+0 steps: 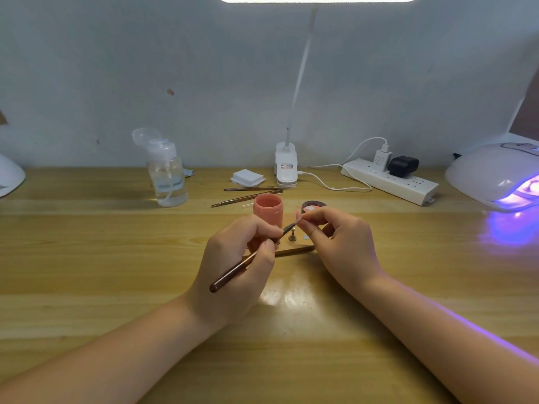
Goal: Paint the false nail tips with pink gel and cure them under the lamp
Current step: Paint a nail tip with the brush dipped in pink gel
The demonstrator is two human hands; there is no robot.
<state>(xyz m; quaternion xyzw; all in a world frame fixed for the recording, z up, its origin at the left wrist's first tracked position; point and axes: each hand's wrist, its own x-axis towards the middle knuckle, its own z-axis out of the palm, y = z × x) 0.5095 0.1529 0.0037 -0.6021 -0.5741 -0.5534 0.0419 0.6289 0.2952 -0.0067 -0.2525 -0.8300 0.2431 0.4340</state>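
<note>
My left hand (237, 259) grips a brown-handled brush (233, 271) like a pen, its tip reaching a small false nail tip (298, 214) that my right hand (339, 239) pinches between thumb and fingers. Just behind my left hand stands the open pink gel jar (268, 208), with its dark lid (313, 205) lying to the right. A small metal nail stand (292, 236) and a long wooden holder strip (294, 251) sit on the table between my hands. The curing lamp (493, 176) glows purple at the far right.
A clear pump bottle (167, 173) stands at the back left. Two spare brushes (248, 193), a stack of white pads (248, 177), a clip desk lamp (287, 164) and a power strip (390, 180) line the back of the wooden table (116, 258). Another white device (8, 176) sits at the left edge.
</note>
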